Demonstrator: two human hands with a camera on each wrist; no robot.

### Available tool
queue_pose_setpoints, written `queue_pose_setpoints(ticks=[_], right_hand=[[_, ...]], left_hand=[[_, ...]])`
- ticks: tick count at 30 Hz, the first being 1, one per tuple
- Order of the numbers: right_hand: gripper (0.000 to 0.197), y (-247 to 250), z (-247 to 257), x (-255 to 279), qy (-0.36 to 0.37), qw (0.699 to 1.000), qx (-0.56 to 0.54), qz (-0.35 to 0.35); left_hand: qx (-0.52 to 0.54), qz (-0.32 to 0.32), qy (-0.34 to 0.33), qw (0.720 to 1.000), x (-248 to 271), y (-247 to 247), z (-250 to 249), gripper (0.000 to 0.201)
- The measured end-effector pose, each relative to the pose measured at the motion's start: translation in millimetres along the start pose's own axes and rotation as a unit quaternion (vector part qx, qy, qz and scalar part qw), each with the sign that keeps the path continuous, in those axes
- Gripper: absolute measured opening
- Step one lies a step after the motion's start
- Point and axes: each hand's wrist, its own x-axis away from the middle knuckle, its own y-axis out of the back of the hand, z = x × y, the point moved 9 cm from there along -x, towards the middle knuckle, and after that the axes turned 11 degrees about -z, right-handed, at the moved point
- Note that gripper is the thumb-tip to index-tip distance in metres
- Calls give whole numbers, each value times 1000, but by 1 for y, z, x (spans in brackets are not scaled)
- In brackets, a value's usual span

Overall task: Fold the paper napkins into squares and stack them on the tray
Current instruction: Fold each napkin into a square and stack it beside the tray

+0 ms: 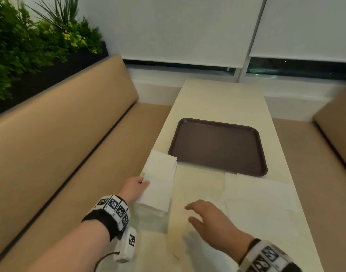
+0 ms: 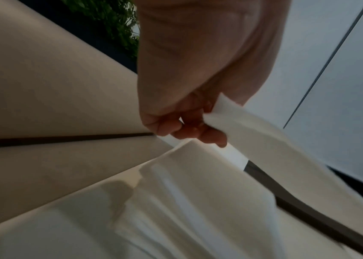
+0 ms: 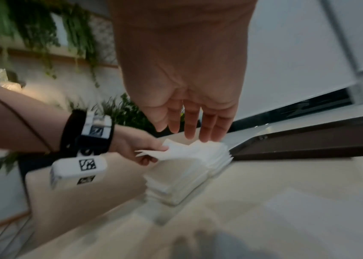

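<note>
A stack of white paper napkins sits at the table's left edge, just before the brown tray. My left hand pinches the top napkin by its left edge and lifts it off the stack. My right hand hovers open over the table to the right of the stack, fingers straight and holding nothing. A flat unfolded napkin lies on the table to the right. The tray holds nothing.
The cream table runs away from me between two tan benches. Green plants stand behind the left bench. A window with white blinds is beyond the table's far end.
</note>
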Motion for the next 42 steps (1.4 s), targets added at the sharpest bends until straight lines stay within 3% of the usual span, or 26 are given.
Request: queue_pose_setpoints(ticks=[5,9,14,19,23,28,42], right_hand=[[54,-63,34,-47,97,983,134,73],[61,-95,25,-69,98,972,182,112],[62,-116,13,-83,88,962,211,148],[63,-112,16,-86,90,959,235,132],[71,-111,16,-81,53,967,204,141],[72,-118,16,-75,6,978,115,172],[72,-109,15,-83,-13,989,80,122]], left_hand=[[-53,32,31,998,-21,-18,22,40],[-41,39,77,995,-26,-21,44,31],[1,-29,93,995,-23,-11,54,20],[-8,-85,49,995,-25,-1,38,17],[3,-83,27,996,-25,-5,30,21],[32,-67,50,996,-20,-12,41,23],[58,-104,73,990,-28,-2,55,27]])
